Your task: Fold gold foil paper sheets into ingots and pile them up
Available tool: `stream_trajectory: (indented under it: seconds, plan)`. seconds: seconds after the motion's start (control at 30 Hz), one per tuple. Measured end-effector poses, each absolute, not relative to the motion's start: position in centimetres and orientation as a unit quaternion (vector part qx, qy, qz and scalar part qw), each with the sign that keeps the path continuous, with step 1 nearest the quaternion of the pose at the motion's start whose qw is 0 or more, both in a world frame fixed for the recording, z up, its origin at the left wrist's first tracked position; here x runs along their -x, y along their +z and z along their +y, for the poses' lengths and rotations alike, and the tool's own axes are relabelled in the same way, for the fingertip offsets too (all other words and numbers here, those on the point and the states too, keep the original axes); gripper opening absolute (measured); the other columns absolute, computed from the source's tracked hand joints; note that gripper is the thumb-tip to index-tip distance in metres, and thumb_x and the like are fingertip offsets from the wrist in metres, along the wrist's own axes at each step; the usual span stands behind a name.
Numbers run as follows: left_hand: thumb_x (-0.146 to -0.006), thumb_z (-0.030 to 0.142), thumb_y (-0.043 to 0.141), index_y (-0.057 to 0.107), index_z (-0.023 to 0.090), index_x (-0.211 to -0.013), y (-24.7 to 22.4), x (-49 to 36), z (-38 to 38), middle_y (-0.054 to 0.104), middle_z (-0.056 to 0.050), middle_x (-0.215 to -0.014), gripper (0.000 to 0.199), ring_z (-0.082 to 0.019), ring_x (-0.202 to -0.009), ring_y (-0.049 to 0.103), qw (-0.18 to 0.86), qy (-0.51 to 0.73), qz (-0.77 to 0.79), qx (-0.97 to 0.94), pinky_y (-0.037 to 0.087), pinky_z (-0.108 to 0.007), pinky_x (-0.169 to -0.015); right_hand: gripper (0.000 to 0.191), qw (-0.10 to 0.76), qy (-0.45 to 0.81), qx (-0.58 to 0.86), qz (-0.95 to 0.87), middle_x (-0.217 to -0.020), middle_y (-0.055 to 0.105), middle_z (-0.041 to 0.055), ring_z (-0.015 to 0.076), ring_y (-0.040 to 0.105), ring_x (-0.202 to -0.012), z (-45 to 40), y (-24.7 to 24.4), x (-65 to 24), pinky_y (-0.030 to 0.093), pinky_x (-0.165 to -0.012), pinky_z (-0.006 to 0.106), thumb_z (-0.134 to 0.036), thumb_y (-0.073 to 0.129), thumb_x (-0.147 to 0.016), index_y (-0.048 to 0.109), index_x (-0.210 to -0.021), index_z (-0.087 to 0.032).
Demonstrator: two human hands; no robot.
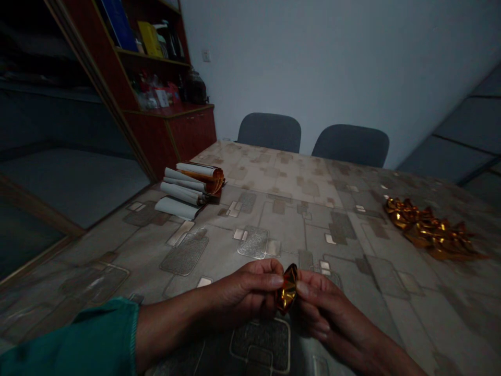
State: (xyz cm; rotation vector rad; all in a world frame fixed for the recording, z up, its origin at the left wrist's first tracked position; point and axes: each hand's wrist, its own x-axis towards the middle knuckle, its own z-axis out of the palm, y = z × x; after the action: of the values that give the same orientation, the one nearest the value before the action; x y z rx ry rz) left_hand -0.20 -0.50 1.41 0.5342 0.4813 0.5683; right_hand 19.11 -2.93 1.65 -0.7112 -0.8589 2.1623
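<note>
The left hand (242, 292) and the right hand (324, 308) are together over the table, their fingers pinching a crimped, fan-like piece of shiny gold foil (287, 289) from either side. The foil stands roughly upright between the fingertips, with its folds facing the camera. A teal-green sleeve (66, 339) covers the left arm up to the wrist area, while the right forearm is bare and runs off the lower edge of the view.

The hands rest above a glossy beige-and-grey table (297, 219) patterned with rounded rectangles. Well apart from them on the right, a heap of crimped gold foil bows (430, 232) lies in a loose row. Ahead and to the left, a stack of rolled white paper strips (182, 190) sits near the table's far corner, with one roll showing an orange-gold inner layer (213, 180).

Beyond the table stand two dark grey upholstered chairs (269, 132) against a pale wall (313, 52). To the left, a red-brown wooden cabinet (191, 133) holds a blue binder (117, 23), a yellow box (150, 39) and a dark jar (195, 87) on its shelves.
</note>
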Motion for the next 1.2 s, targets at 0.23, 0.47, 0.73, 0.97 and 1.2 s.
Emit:
stream_trajectory:
  seconds: [0.23,0.47,0.73,0.97,1.2]
  plan:
    - [-0.082,0.012,0.075,0.059,0.015,-0.112,0.8,0.1,-0.3,0.062,-0.006,-0.098,0.034,-0.009,-0.077,0.064,0.912,0.302,0.202,-0.190,0.048,-0.015,-0.067,0.020,0.384,0.811,0.300,-0.324,-0.050,0.036,-0.0104,0.0052,0.019,-0.042,-2.8,2.1,-19.1,0.020,-0.042,0.020,-0.035,0.065,-0.093,0.065,-0.094,-0.015]
    - [-0.077,0.014,0.081,0.061,0.013,-0.111,1.2,-0.1,-0.3,0.063,-0.005,-0.097,0.040,-0.007,-0.070,0.065,0.894,0.333,0.218,-0.207,0.051,-0.014,-0.065,0.023,0.494,0.596,0.449,-0.446,-0.061,0.050,-0.0058,0.0099,0.042,-0.053,-3.2,2.2,-18.9,0.032,-0.050,0.022,-0.043,0.068,-0.089,0.060,-0.094,-0.022]
    - [-0.074,0.022,0.085,0.066,0.008,-0.105,1.1,-0.2,-0.4,0.063,-0.007,-0.093,0.039,-0.007,-0.073,0.062,0.903,0.298,0.207,-0.230,0.052,-0.014,-0.071,0.012,0.481,0.251,0.433,-0.720,-0.090,0.059,0.0022,0.0171,0.060,-0.082,-4.1,4.4,-18.7,0.049,-0.068,0.029,-0.015,0.060,-0.090,0.067,-0.089,-0.025]
    - [-0.067,0.030,0.090,0.068,0.007,-0.101,1.1,-0.2,-0.5,0.063,-0.007,-0.088,0.046,-0.008,-0.073,0.061,0.887,0.296,0.233,-0.267,0.049,-0.015,-0.072,0.012,0.462,0.243,0.433,-0.735,-0.087,0.060,0.0023,0.0164,0.063,-0.078,-4.0,4.7,-18.5,0.051,-0.066,0.028,-0.014,0.061,-0.089,0.067,-0.086,-0.023]
    - [-0.066,0.029,0.090,0.070,0.009,-0.099,1.7,-0.1,-0.6,0.065,-0.008,-0.094,0.043,-0.007,-0.072,0.059,0.871,0.311,0.258,-0.281,0.046,-0.014,-0.069,0.012,0.469,0.238,0.431,-0.733,-0.089,0.063,0.0029,0.0167,0.064,-0.080,-4.1,4.5,-18.3,0.052,-0.067,0.029,-0.013,0.059,-0.089,0.065,-0.090,-0.023]
